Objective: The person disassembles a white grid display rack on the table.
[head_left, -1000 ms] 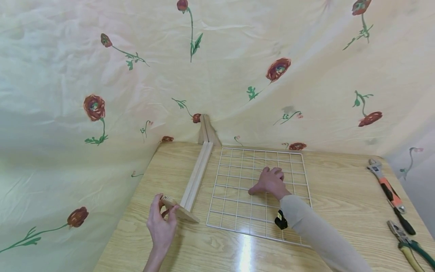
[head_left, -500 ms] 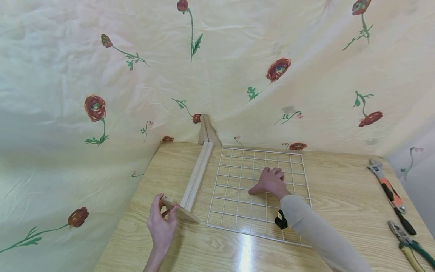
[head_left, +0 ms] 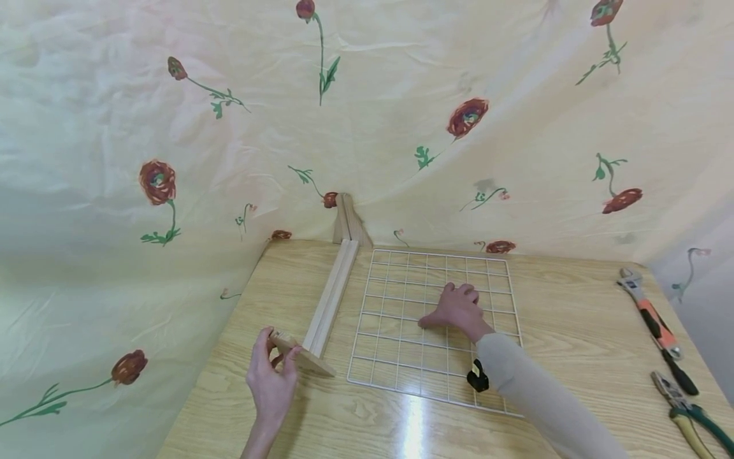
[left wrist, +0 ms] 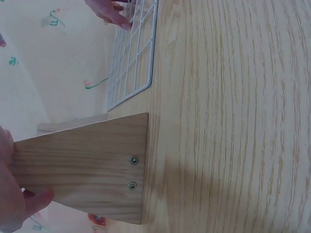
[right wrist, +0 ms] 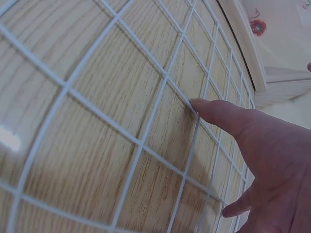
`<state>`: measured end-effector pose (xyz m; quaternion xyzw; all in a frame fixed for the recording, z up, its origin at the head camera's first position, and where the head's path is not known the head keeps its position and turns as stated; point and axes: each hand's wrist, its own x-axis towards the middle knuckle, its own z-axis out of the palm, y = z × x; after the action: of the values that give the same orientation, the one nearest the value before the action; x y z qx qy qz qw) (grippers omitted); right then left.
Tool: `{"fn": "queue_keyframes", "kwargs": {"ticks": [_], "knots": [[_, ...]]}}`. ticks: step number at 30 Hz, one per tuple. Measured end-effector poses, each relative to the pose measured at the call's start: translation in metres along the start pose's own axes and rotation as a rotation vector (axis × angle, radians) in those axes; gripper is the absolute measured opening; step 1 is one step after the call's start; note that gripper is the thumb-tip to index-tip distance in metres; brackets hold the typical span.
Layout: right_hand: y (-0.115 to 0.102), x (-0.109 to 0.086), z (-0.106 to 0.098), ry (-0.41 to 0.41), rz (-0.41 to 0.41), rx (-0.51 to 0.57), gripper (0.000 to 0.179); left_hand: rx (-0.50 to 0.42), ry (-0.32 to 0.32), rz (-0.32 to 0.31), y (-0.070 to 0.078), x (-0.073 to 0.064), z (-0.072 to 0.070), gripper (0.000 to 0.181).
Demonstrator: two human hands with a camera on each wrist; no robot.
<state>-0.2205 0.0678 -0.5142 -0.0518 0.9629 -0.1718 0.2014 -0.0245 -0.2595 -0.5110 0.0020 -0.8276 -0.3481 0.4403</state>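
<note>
A wooden stand with two upright end panels joined by a low double rail [head_left: 331, 299] stands on the left of the table. My left hand [head_left: 269, 382] grips the top of its near end panel [head_left: 314, 363], fingers on one side and thumb on the other. In the left wrist view that panel [left wrist: 82, 165] widens toward the table and carries two screws [left wrist: 133, 160]. The far end panel [head_left: 352, 223] stands against the cloth. My right hand [head_left: 455, 309] rests with spread fingers on a white wire grid panel [head_left: 421, 396]. Its thumb [right wrist: 214, 109] touches the wires.
At the right lie an adjustable wrench [head_left: 654, 312] with an orange and black handle, a black-handled tool [head_left: 681, 376] and pliers [head_left: 673, 392] with green and yellow grips. A flowered cloth [head_left: 390, 127] hangs behind and to the left of the wooden table [head_left: 573, 344].
</note>
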Motion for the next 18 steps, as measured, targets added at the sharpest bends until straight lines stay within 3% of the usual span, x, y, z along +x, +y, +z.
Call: {"fn": "queue_keyframes", "kwargs": {"ticks": [10, 18], "knots": [[0.026, -0.009, -0.009, 0.121, -0.043, -0.058, 0.108, 0.005, -0.006, -0.002, -0.002, 0.002, -0.004, 0.068], [0.056, -0.034, -0.033, 0.163, -0.102, -0.114, 0.104, 0.013, -0.037, -0.014, -0.009, 0.004, -0.017, 0.073]]}}
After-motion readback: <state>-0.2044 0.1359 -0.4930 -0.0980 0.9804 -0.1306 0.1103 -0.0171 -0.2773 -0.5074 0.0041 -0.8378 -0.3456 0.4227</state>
